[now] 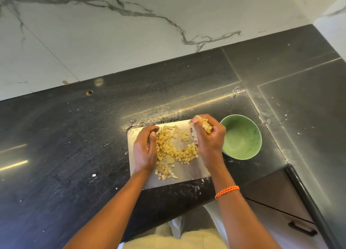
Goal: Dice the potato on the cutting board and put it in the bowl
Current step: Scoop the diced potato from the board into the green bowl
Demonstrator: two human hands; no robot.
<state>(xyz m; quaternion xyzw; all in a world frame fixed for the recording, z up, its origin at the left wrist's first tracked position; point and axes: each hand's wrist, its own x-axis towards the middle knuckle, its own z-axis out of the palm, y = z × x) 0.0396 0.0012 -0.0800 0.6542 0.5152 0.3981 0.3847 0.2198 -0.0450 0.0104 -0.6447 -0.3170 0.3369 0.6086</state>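
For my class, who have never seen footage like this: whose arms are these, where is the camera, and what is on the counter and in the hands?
There is one picture, taken by a camera worn on a person's head, looking down at their own bare arms. A cutting board lies on a dark counter, strewn with diced potato. The right hand grips a handful of dice beside a green bowl, which looks empty. The left hand, fingers curled, rests against the pile.

Bare forearms; orange braided wristband (227, 191) right wrist.
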